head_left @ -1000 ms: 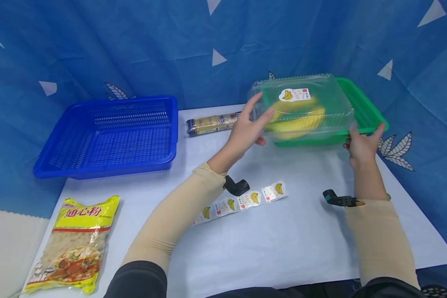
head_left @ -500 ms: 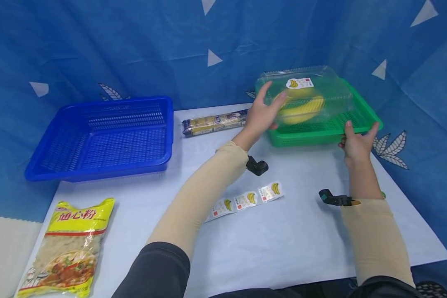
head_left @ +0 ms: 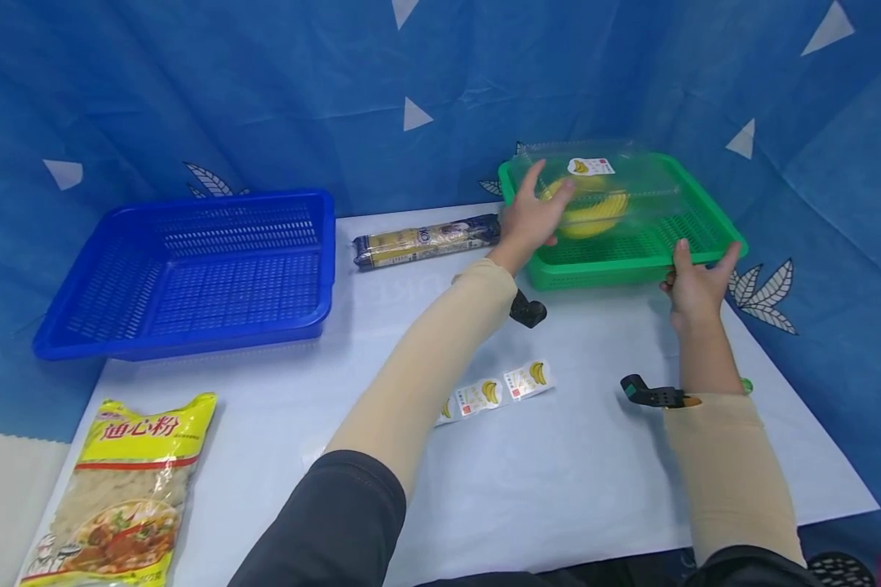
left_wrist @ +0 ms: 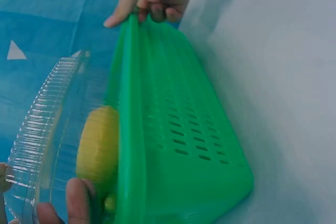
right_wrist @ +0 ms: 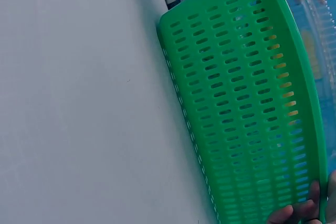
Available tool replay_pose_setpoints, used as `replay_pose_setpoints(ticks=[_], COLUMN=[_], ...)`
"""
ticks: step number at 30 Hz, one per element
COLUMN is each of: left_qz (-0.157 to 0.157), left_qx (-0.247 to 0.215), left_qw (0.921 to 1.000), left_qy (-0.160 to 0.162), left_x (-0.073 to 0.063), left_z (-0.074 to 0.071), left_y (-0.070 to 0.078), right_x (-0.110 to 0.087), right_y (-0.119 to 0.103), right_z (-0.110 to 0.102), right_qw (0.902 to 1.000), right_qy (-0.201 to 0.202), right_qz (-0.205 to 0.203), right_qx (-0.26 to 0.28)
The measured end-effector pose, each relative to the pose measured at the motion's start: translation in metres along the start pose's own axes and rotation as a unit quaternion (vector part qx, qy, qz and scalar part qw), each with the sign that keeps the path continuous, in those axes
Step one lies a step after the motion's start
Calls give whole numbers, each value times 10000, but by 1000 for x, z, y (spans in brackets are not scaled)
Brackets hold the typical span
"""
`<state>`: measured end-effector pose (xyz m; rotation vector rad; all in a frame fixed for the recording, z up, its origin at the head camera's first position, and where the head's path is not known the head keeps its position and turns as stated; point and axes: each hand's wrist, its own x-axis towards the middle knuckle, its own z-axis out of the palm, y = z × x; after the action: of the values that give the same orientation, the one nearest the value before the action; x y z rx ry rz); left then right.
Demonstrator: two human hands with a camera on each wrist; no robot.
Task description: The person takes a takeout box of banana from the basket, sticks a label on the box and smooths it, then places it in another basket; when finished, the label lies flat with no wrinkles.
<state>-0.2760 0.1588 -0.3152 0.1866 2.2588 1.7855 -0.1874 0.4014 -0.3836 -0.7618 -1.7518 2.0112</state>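
Note:
A clear plastic clamshell box [head_left: 642, 191] with yellow bananas [head_left: 595, 218] inside bears a banana label [head_left: 591, 166] on its lid. My left hand [head_left: 529, 220] grips its left end, thumb and fingers on the box. Lowered into the green basket [head_left: 605, 274], the box lies partly within the rim. In the left wrist view, the box [left_wrist: 44, 124] leans beyond the basket's near wall [left_wrist: 157, 177]. My right hand [head_left: 697, 293] holds the basket's front right rim, fingers curled under it; some fingertips [right_wrist: 302, 209] show below the rim in the right wrist view.
A blue basket [head_left: 321, 310] stands at the back left. A long wrapped packet [head_left: 422, 242] lies between the baskets. A strip of banana labels [head_left: 480, 397] lies mid-table, partly behind my left sleeve. A yellow bag of pasta [head_left: 128, 489] is at the front left.
My left hand has moved forward and right with the banana box, lowering it into the green basket. The right hand has stayed on the basket's rim. The head view has shifted slightly.

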Motion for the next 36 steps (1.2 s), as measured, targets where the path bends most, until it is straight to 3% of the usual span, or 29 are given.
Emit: replay_pose_setpoints(ticks=[9, 16, 23, 36], left_qz=[-107, -222, -194, -181], left_qx=[820, 1572, 1649, 2006], left_qw=[9962, 9863, 9841, 9750], left_qy=[-282, -437, -637, -933], left_x=[8, 15, 11, 13], left_z=[4, 16, 26, 27], left_y=[0, -1, -6, -9], right_x=[-1, -1, -3, -4], right_y=[-1, 1, 3, 2], right_z=[1, 1, 1, 1], right_qw=[9998, 9997, 9998, 9995], right_qy=[-3, 39, 76, 67], right_qz=[-120, -86, -118, -66], right_qx=[155, 221, 147, 292])
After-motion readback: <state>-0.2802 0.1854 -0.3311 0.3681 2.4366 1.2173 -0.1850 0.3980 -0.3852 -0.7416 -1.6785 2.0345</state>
